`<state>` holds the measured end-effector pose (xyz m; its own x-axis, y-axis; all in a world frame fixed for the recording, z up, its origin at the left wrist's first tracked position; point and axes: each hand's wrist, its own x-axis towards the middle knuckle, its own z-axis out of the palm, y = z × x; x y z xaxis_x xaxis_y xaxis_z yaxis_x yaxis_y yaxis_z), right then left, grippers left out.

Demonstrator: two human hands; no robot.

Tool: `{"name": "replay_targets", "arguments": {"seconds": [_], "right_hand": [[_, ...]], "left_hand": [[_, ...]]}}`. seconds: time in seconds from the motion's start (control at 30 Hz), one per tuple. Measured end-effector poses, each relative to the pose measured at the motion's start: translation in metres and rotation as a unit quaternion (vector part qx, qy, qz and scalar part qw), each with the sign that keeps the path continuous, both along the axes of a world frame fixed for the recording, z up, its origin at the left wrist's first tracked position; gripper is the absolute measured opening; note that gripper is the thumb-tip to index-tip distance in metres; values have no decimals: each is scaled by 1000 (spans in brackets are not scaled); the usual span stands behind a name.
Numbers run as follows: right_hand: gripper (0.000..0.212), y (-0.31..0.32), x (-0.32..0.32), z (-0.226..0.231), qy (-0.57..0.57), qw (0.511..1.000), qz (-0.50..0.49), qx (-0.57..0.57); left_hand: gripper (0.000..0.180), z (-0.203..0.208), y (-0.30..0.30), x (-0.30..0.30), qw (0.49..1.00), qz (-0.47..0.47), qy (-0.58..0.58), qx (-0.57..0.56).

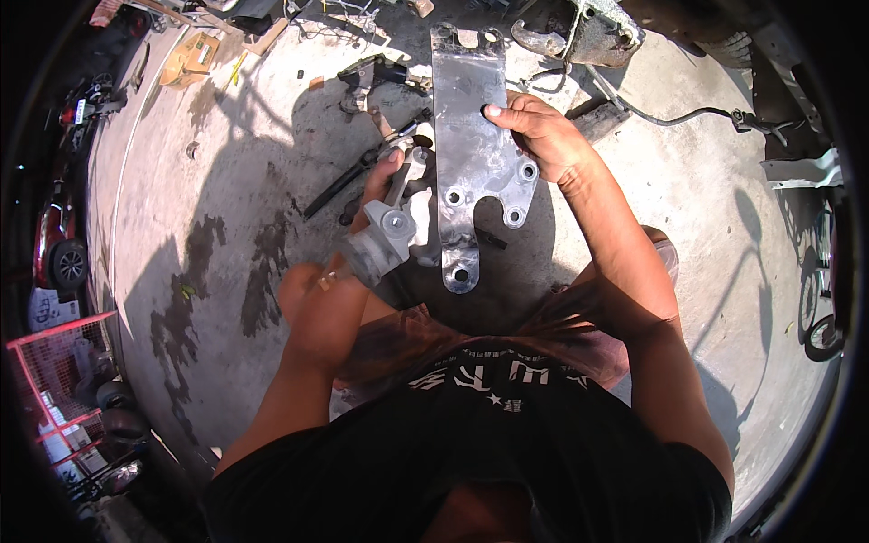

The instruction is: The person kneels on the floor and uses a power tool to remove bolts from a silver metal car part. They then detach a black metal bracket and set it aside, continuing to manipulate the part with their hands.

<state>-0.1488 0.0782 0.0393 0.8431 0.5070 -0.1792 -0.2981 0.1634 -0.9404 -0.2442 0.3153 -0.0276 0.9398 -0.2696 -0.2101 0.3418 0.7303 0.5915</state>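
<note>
My right hand [541,134] grips the right edge of a long silver metal bracket plate [469,118], thumb on its face and fingers behind. The plate stands lengthwise before me, with slots at its far end and several round holes near the curved cutout. Closed around the narrow arm of a silver-grey part [391,222] is my left hand [378,185], mostly hidden by that part. It has a round, partly see-through lower body and a flat top with a round knob; its exact kind I cannot make out.
Dark metal parts and rods [367,81] lie on the concrete floor beyond my hands. A rusty metal assembly [588,34] and a cable [670,120] are at the far right. A cardboard box [190,60] lies far left, and a red wire rack [63,380] stands left.
</note>
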Motion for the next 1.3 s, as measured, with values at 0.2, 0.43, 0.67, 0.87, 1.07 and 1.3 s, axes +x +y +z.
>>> {"name": "replay_targets", "arguments": {"seconds": [0.2, 0.43, 0.67, 0.87, 1.07, 1.3], "right_hand": [[35, 27, -6, 5, -16, 999, 25, -21], [61, 62, -2, -25, -143, 985, 96, 30], [56, 67, -15, -12, -126, 985, 112, 25], [64, 76, -12, -43, -118, 990, 67, -39], [42, 75, -20, -37, -169, 983, 72, -27], [39, 75, -35, -41, -158, 987, 24, -15]], "left_hand": [[69, 29, -23, -15, 1000, -7, -23, -7], [67, -34, -9, -13, 999, 0, -34, 16], [63, -39, -15, -14, 1000, 2, 8, 15], [62, -43, -20, -8, 1000, -18, 23, 11], [61, -43, -18, -6, 998, -48, 37, 18], [61, -42, -14, -9, 995, -74, 51, 33]]}}
